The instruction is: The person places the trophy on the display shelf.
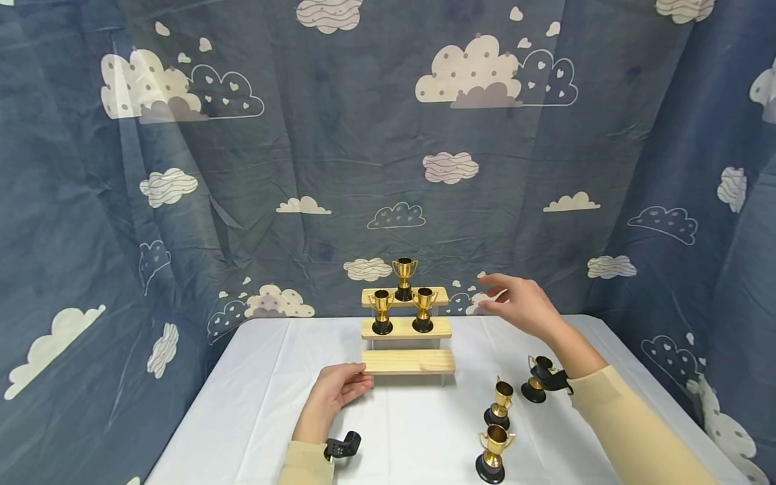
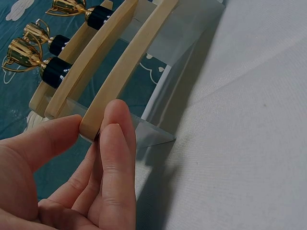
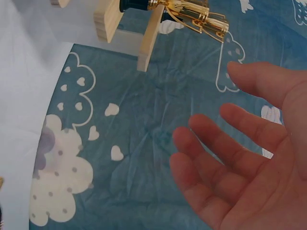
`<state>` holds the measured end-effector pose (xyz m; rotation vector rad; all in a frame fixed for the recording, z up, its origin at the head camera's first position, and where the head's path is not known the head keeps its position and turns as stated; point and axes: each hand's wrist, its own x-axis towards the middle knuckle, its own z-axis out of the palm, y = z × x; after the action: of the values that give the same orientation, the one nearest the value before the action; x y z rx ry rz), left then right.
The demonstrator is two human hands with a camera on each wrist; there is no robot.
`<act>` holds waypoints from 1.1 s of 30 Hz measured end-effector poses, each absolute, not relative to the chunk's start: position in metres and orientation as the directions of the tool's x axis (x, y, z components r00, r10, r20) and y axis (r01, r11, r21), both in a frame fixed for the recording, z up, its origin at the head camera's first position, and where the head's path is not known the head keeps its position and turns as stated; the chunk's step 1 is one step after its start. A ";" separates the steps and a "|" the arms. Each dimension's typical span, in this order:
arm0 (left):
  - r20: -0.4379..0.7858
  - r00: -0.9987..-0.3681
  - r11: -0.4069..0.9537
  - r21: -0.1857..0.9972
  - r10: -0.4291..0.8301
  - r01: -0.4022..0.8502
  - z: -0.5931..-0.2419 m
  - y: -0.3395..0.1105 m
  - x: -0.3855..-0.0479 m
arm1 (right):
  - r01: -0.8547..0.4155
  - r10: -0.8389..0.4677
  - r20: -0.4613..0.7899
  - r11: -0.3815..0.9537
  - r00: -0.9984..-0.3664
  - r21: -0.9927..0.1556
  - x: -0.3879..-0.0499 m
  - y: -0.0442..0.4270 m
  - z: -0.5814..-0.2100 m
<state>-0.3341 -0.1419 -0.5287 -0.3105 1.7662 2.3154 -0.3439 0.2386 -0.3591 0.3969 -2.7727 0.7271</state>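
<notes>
Cream sleeve (image 1: 630,424) on my right arm lies closest to the head camera, lower right. Black wrist mount (image 1: 550,380) shows at its cuff.

Right grip (image 1: 523,306): wide, thumb well apart from the loosely bent fingers, raised to the right of the stand (image 1: 403,329). Nearest object is the top trophy (image 1: 404,277); the right wrist view shows my thumb and the gold cup apart.

Left grip (image 1: 338,391): narrow, pinching the left end of the lowest board (image 1: 409,362), thumb to 1 side and fingers to the other. Contact is plain in the left wrist view.

Stand: 3 pale wooden boards, stepped, on clear supports, set on the white-covered counter (image 1: 254,417). Trophy count: 6, gold cups on black bases. Top board carries 1, upright. Middle board carries 2, upright: left-hand trophy (image 1: 382,313) and right-hand trophy (image 1: 424,312), a gap between their bases.

Other 3 stand on the counter, right of the stand. Near trophy (image 1: 494,457) is closest to me; second trophy (image 1: 500,405) is just beyond it. Third trophy (image 1: 533,391) sits farther back and right, partly covered by the wrist mount.

Backdrop (image 1: 339,148): dark blue fabric, pale cloud print.
</notes>
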 end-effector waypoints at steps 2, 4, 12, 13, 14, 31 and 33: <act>-0.299 -0.953 -0.258 0.919 0.041 -0.299 -0.529 -0.142 -0.334 | -0.313 -0.184 0.306 0.833 -0.934 -0.455 -0.339 0.243 -0.364; -0.302 -0.952 -0.256 0.918 0.042 -0.302 -0.530 -0.143 -0.334 | -0.301 -0.169 0.299 0.823 -0.939 -0.481 -0.333 0.246 -0.370; -0.275 -0.959 -0.261 0.923 0.063 -0.282 -0.530 -0.142 -0.332 | -0.251 -0.110 0.290 0.822 -0.951 -0.512 -0.313 0.258 -0.393; -0.273 -0.960 -0.262 0.923 0.064 -0.280 -0.530 -0.142 -0.333 | -0.250 -0.107 0.293 0.822 -0.950 -0.511 -0.311 0.260 -0.395; -0.271 -0.960 -0.261 0.924 0.064 -0.278 -0.529 -0.142 -0.333 | -0.247 -0.104 0.291 0.823 -0.951 -0.511 -0.309 0.262 -0.396; -0.272 -0.961 -0.268 0.923 0.054 -0.276 -0.527 -0.141 -0.332 | -0.178 -0.079 0.231 0.876 -0.970 -0.448 -0.292 0.308 -0.431; -0.271 -0.961 -0.272 0.922 0.056 -0.276 -0.527 -0.141 -0.333 | -0.170 -0.073 0.229 0.882 -0.971 -0.440 -0.290 0.313 -0.434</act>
<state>-0.3325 -0.1409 -0.5270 -0.2727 1.7520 2.3351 -0.2900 0.3127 -0.4338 0.1859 -2.8455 0.6934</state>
